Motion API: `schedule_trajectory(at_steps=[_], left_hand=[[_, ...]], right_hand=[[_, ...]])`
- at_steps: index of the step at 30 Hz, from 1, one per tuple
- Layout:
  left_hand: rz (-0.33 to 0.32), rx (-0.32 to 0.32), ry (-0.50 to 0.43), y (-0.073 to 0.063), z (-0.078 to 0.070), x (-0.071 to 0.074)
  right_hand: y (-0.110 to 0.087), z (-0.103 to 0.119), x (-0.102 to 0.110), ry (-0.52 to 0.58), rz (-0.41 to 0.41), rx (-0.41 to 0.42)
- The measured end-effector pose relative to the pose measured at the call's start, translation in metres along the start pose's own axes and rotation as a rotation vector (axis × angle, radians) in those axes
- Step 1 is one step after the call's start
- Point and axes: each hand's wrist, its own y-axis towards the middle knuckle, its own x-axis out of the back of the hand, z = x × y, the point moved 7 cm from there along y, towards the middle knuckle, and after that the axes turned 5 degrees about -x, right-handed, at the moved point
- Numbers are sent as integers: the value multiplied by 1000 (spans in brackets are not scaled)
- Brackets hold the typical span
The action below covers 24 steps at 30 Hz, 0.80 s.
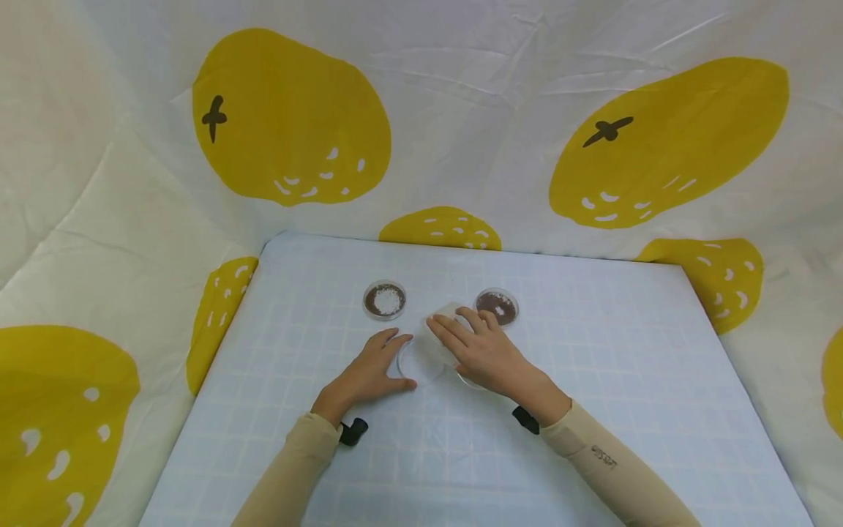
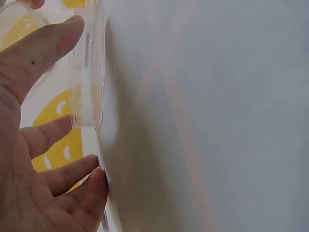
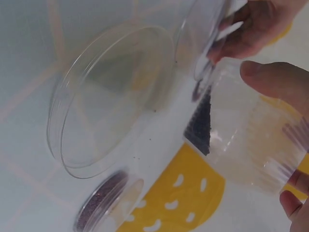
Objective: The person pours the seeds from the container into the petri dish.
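My left hand (image 1: 372,369) holds the near-left clear petri dish (image 1: 421,366) by its edge, thumb on one side and fingers on the other. In the left wrist view, that dish (image 2: 88,92) stands between thumb and index finger. My right hand (image 1: 490,359) grips a clear, ribbed plastic cup (image 3: 241,135), which is tilted toward the left-hand dish. Dark soil (image 3: 202,126) lies at the cup's lower side. Another clear petri dish (image 3: 113,101), bare inside, sits on the table below my right hand, mostly hidden in the head view.
Farther back stand two petri dishes of dark soil: the left one (image 1: 385,300) is topped with much white material, the right one (image 1: 497,306) with less. A pale checked cloth covers the table (image 1: 593,351). A fruit-printed curtain (image 1: 461,132) hangs behind.
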Motion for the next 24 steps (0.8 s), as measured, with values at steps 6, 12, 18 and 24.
schedule_trajectory(at_steps=[6,12,18,24], left_hand=[[5,9,3,1,2,-1],[11,18,5,1,3,-2],[13,16,10,1,2,-1],[5,11,3,0,0,1]], right_hand=[[2,3,0,-15,-15,14],[2,5,-3,-28,-13,19],[1,5,-5,-47,-13,23],[2,5,-5,-49,-9,24]])
